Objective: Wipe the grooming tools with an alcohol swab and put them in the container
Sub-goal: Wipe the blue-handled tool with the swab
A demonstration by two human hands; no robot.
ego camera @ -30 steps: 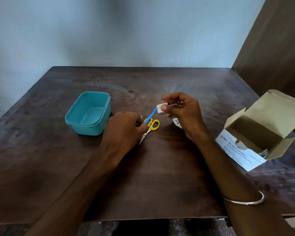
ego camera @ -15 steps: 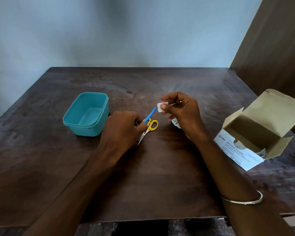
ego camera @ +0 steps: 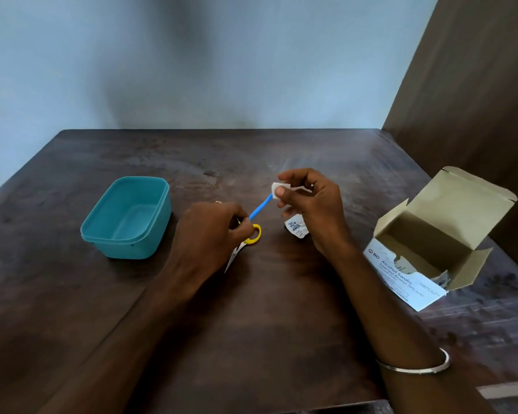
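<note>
Swab pinched in the right hand wraps the far tip of a blue tool, whose near end the left hand grips above the table. Firm end-to-end strokes would clean it best before it goes into the teal container at left; yellow scissors wait beneath.

Dark wood desk — teal container at left, yellow-handled scissors & torn wrapper mid, open alcohol-swab box at right.
</note>
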